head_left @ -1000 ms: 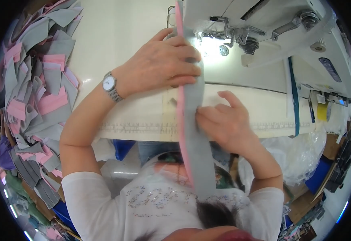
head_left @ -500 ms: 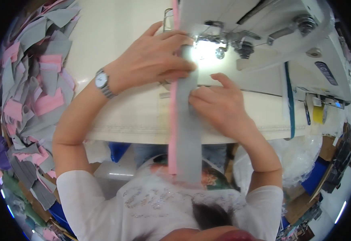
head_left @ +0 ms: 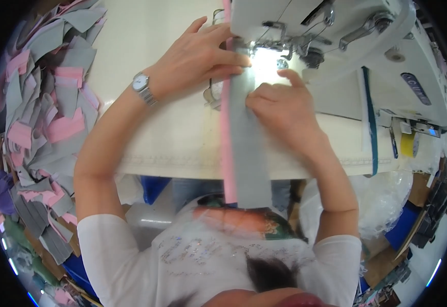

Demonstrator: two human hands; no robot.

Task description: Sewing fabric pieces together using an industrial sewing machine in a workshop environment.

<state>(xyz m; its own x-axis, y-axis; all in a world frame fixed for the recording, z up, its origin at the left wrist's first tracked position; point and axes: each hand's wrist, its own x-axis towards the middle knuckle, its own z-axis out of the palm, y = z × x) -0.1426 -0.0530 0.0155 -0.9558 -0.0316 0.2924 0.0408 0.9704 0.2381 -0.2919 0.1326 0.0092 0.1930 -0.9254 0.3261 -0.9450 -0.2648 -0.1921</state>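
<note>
A long grey fabric strip (head_left: 247, 148) with a pink layer along its left edge runs under the lit needle area of a white sewing machine (head_left: 331, 30). Its near end hangs over the table's front edge. My left hand (head_left: 195, 60) lies across the strip beside the presser area, fingers spread and fingertips on the cloth; a watch is on that wrist. Nearer to me, my right hand (head_left: 284, 106) has its fingers curled at the strip's right edge, pinching it, with one digit raised toward the machine.
A heap of grey and pink fabric pieces (head_left: 54, 107) fills the left side. On the right are a dark green strip (head_left: 371, 123), a small blue-black tool (head_left: 394, 143) and a yellow roll (head_left: 408, 144). Clear plastic (head_left: 382, 199) bulges below the table edge (head_left: 182, 176).
The strip has slid away from me toward the machine, its near end now higher in the picture. Both hands have moved forward with it, still on the cloth.
</note>
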